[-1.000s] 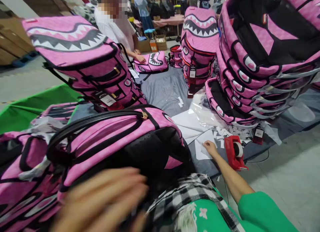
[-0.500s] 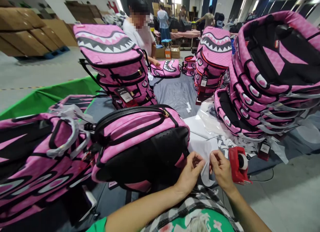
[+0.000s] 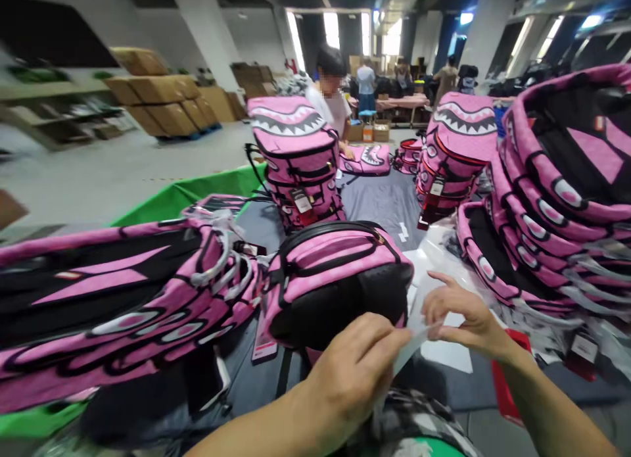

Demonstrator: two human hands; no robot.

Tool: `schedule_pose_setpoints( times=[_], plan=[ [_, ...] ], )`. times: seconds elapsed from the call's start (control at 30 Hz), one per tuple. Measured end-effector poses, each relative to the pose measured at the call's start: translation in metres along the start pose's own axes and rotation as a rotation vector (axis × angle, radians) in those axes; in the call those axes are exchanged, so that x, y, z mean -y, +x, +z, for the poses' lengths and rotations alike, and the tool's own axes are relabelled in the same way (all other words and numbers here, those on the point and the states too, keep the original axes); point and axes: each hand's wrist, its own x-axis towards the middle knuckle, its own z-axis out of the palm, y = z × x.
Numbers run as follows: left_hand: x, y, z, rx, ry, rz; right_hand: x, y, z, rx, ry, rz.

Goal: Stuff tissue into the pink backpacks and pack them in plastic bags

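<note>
Both my hands pinch one thin clear plastic sheet (image 3: 417, 335) in front of my chest. My left hand (image 3: 352, 371) grips its lower left end with closed fingers. My right hand (image 3: 461, 315) holds the upper right edge between thumb and fingers, the index finger raised. Just beyond the hands a pink backpack (image 3: 335, 279) with a black padded back lies on the table. To its left several pink backpacks lie in a flat pile (image 3: 113, 306).
A stack of pink backpacks (image 3: 552, 200) rises at the right. An upright backpack (image 3: 298, 158) and another stack (image 3: 451, 151) stand further back. A person in a white shirt (image 3: 332, 102) works at the table's far end. White sheets (image 3: 446, 355) lie on the grey table cover (image 3: 384, 204).
The camera has tilted up and shows more of the hall. My hands have risen and drawn apart a little, stretching the clear sheet between them. The red tape dispenser is now hidden behind my right arm.
</note>
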Motion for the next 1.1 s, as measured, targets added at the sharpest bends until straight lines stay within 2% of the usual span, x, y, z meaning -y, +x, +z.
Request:
schedule_pose_setpoints(
  times=[0.07, 0.17, 0.27, 0.37, 0.47, 0.57, 0.67, 0.8, 0.9, 1.0, 1.1],
  plan=[
    [0.003, -0.009, -0.031, -0.117, 0.065, -0.097, 0.0, 0.014, 0.0, -0.127, -0.052, 0.039],
    [0.015, -0.016, -0.075, -0.256, 0.062, -0.402, 0.003, 0.046, -0.002, -0.211, -0.154, 0.066],
    [0.036, -0.009, -0.108, -0.452, -0.183, -0.717, 0.006, 0.097, -0.004, -0.203, -0.212, -0.014],
    [0.061, 0.008, -0.126, -0.646, -0.523, -0.878, 0.004, 0.153, -0.009, -0.169, -0.247, -0.082],
    [0.078, 0.019, -0.127, -0.78, -0.681, -0.932, -0.007, 0.196, -0.011, -0.08, -0.262, -0.072],
    [0.085, 0.018, -0.119, -0.803, -0.661, -0.937, -0.022, 0.212, -0.009, 0.007, -0.281, -0.036],
    [0.089, 0.011, -0.109, -0.723, -0.592, -0.939, -0.032, 0.209, -0.005, -0.004, -0.297, -0.058],
    [0.1, 0.008, -0.103, -0.66, -0.496, -0.923, -0.036, 0.199, -0.003, -0.063, -0.318, -0.226],
    [0.11, 0.009, -0.103, -0.629, -0.472, -0.92, -0.037, 0.199, -0.001, -0.043, -0.352, -0.338],
    [0.114, 0.007, -0.103, -0.568, -0.499, -0.963, -0.04, 0.201, 0.001, -0.018, -0.334, -0.364],
    [0.111, 0.002, -0.102, -0.497, -0.498, -1.003, -0.039, 0.201, 0.003, 0.064, -0.283, -0.364]
  ],
)
